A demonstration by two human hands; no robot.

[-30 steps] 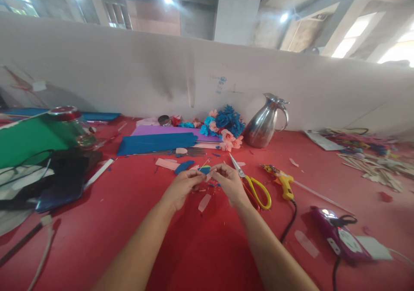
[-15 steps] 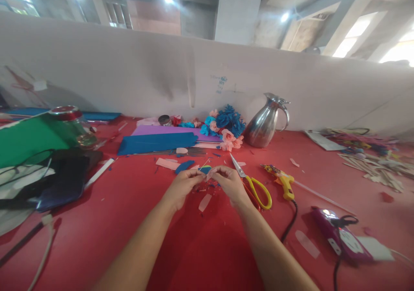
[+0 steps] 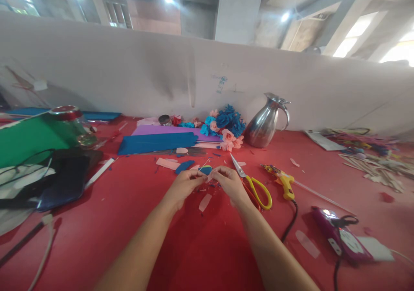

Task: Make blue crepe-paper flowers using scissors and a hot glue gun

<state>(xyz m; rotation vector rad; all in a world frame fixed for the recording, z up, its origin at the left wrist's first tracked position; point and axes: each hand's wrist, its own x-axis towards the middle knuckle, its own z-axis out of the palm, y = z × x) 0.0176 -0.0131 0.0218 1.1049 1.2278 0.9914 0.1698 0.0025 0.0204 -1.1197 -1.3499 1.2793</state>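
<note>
A small pink paper piece (image 3: 209,178) is pinched between my two hands over the red table. My left hand (image 3: 186,186) is closed, thumb and forefinger on the piece's left side. Its right side is held in the closed fingertips of my right hand (image 3: 229,183). The fingers cover much of the piece. Just below lies a loose pink paper petal (image 3: 205,202) among tiny scraps. Blue paper pieces (image 3: 185,166) rest behind my left hand. Scissors with yellow and red handles (image 3: 258,191) lie right beside my right hand, blades pointing away.
Farther right lie a yellow glue gun (image 3: 286,185) and a purple power strip (image 3: 343,237) with cords. Paper flowers (image 3: 229,122) and a steel jug (image 3: 265,120) stand at the back by blue paper sheets (image 3: 155,144). A jar (image 3: 73,124) and black pouch (image 3: 66,183) are left.
My fingertips have shifted very slightly around the pink paper piece, and it shows a little less between them. Everything else on the table stays where it was.
</note>
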